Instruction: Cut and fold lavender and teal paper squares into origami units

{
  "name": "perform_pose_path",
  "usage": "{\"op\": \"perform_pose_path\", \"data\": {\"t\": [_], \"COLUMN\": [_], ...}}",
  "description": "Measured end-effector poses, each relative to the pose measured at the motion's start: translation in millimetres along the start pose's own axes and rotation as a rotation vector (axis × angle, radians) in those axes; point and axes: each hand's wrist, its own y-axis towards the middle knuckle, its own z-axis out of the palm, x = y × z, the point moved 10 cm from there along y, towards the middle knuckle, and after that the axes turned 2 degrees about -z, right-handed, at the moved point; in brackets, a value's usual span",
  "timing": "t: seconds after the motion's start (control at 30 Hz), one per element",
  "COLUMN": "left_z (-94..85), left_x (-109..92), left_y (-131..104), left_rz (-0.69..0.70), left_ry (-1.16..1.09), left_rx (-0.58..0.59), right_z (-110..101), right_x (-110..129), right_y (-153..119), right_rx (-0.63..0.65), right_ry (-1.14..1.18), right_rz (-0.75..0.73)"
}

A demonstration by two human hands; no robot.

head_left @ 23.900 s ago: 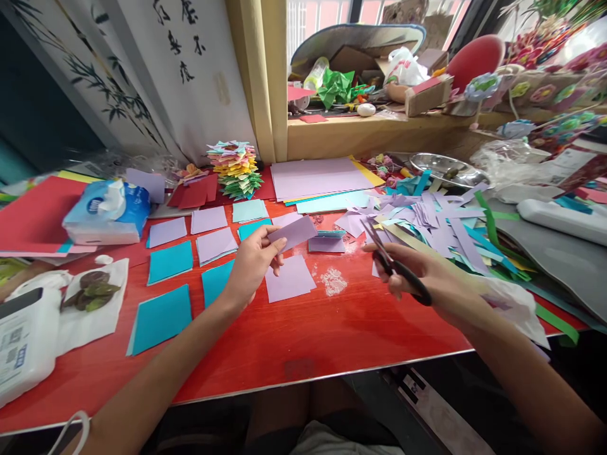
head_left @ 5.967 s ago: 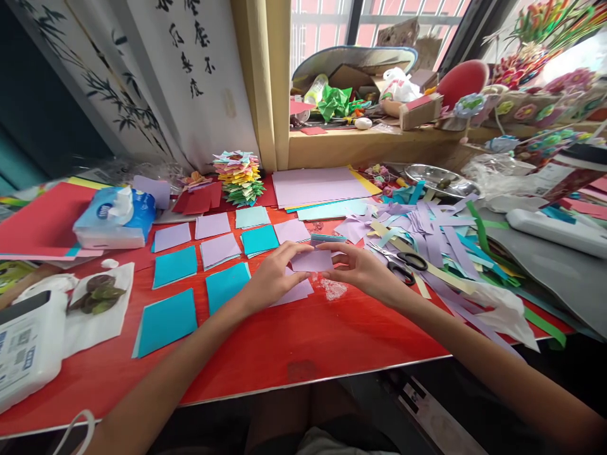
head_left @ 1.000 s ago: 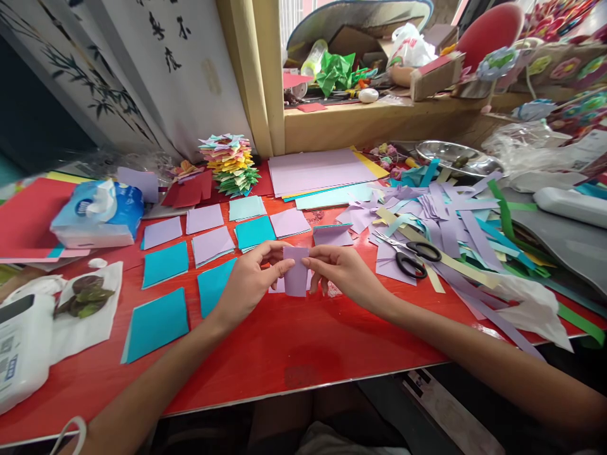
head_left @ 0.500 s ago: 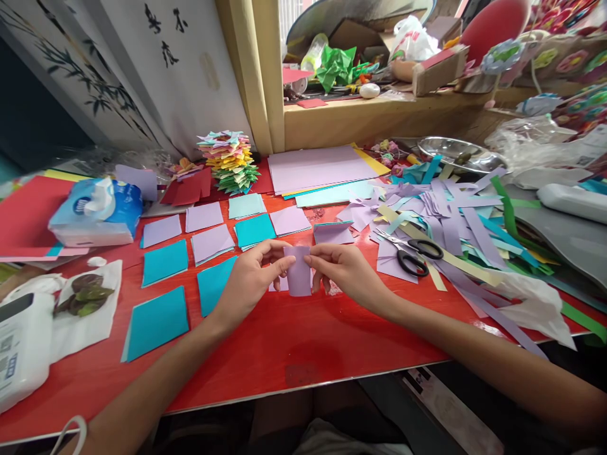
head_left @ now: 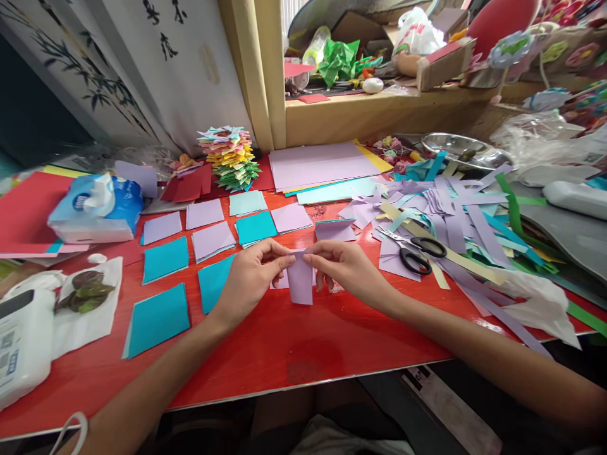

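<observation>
A small lilac piece of paper (head_left: 301,283) hangs upright between my two hands, just above the red table. My left hand (head_left: 256,275) pinches its upper left corner between thumb and fingers. At the upper right corner, my right hand (head_left: 339,262) holds it in a similar pinch. Along its top edge the paper looks bent over. Behind my right hand lies a folded lilac paper (head_left: 336,230), and another lilac piece shows partly behind the held one. A teal paper stack (head_left: 215,281) is partly covered by my left hand.
Teal and lilac square stacks (head_left: 159,319) lie in rows on the left. Black-handled scissors (head_left: 417,253) rest by a heap of paper strips (head_left: 450,208) at right. A tissue pack (head_left: 97,208), a folded-paper tower (head_left: 230,158) and large lilac sheets (head_left: 325,165) stand or lie farther back.
The lilac paper's lower edge hangs slightly lower, and its top edge now looks bent over between my fingertips. Both hands keep their pinch. The view has shifted slightly.
</observation>
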Motion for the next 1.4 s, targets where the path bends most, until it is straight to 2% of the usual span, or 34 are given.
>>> {"op": "perform_pose_path", "data": {"t": [0.27,0.6,0.8,0.9,1.03,1.13,1.23,1.27,1.4], "left_z": [7.2,17.2,20.7,12.6,-5.2,-1.8,0.9,-0.8,-24.7], "left_x": [-7.0,1.1,2.1,-0.7,-5.6,-5.1,-4.3,-3.6,-0.9], "left_y": [-2.2,-1.6,-2.2,-1.2,0.2,0.4,1.4,2.6,8.7], "left_rz": [0.044,0.013,0.005,0.010,0.042,0.042,0.049,0.051,0.067], "left_ry": [0.062,0.027,0.035,0.040,0.069,0.092,0.111,0.117,0.130], "left_rx": [0.054,0.094,0.115,0.069,-0.068,-0.040,0.001,0.002,-0.133], "right_z": [-2.9,-16.6,-37.3,-41.7,-35.4,-35.4,-50.8,-63.9,-102.4], "right_x": [16.4,10.0,12.0,12.1,7.8,8.3,3.5,-0.3,-20.9], "right_y": [-0.8,0.8,5.8,8.9,7.3,3.1,1.5,2.2,7.6], "right_rx": [-0.028,-0.131,-0.227,-0.169,0.048,0.151,0.161,0.108,0.060], "right_ry": [-0.169,-0.042,0.048,0.001,-0.162,-0.228,-0.240,-0.239,-0.209], "right_rz": [-0.098,-0.057,-0.046,0.001,0.119,0.145,0.191,0.218,0.280]}}
